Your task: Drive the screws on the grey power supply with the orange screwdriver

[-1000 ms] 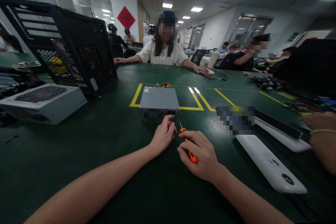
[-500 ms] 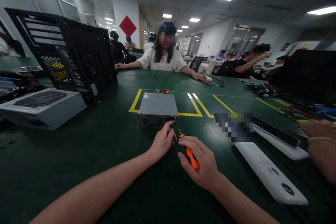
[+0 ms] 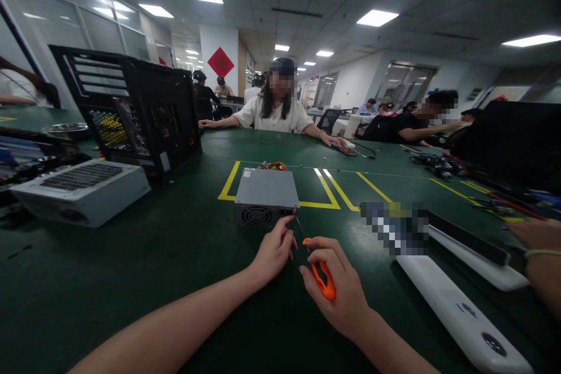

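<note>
Screwdriving seemed underway on grey metal box [image 3: 267, 188] at four o'clock, right hand [image 3: 342, 280] grasping orange-and-black-handled screwdriver [image 3: 328, 290], left hand's [image 3: 272, 252] grip unclear, steadiness needed next.

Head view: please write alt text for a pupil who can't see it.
A person's right hand holds an orange-handled screwdriver toward a grey metal box on a green table, left hand at its corner. A black computer case stands to the left; another person is opposite.

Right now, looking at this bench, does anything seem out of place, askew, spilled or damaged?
One mild oddity: the grey power supply straddles the front strip of the yellow tape outline, jutting toward the camera instead of sitting fully inside. No spill or obvious damage shows.
</note>
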`<state>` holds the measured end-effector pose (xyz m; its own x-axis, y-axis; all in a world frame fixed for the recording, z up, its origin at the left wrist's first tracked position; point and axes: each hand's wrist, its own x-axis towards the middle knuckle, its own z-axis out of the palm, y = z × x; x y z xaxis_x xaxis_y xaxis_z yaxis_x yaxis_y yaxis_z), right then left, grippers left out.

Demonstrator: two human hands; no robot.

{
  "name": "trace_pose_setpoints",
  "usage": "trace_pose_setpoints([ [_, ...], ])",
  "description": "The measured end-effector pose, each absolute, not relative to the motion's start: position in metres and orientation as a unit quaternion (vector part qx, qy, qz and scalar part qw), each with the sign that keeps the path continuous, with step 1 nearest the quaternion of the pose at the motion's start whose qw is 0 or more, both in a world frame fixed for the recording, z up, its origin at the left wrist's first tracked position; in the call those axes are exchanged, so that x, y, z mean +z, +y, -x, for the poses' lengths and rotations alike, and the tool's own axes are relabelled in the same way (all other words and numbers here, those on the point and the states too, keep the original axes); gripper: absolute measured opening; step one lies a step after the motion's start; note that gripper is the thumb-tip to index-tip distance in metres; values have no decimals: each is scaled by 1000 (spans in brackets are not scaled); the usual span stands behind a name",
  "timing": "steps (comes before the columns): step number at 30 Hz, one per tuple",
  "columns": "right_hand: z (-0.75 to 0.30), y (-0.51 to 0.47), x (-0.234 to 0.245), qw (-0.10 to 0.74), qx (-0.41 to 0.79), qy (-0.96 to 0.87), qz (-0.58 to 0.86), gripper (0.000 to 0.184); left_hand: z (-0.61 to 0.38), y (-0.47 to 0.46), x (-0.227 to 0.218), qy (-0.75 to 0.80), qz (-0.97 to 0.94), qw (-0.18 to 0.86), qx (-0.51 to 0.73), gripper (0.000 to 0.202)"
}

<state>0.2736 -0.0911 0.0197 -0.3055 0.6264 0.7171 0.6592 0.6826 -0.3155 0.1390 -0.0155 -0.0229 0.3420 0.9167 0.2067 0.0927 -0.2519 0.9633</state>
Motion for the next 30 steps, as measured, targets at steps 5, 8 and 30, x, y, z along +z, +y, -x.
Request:
trace_pose_setpoints([
  [5, -274, -91, 20, 401, -40, -841, 360, 14, -139, -15, -24, 377, -663, 480, 434, 35],
  [8, -276, -91, 19, 433, -16, -813, 389, 22, -139, -16, -23, 373, -661, 479, 441, 35],
  [30, -283, -90, 18, 396, 27, -830, 392, 22, -138, -17, -20, 391, -668, 472, 423, 37],
])
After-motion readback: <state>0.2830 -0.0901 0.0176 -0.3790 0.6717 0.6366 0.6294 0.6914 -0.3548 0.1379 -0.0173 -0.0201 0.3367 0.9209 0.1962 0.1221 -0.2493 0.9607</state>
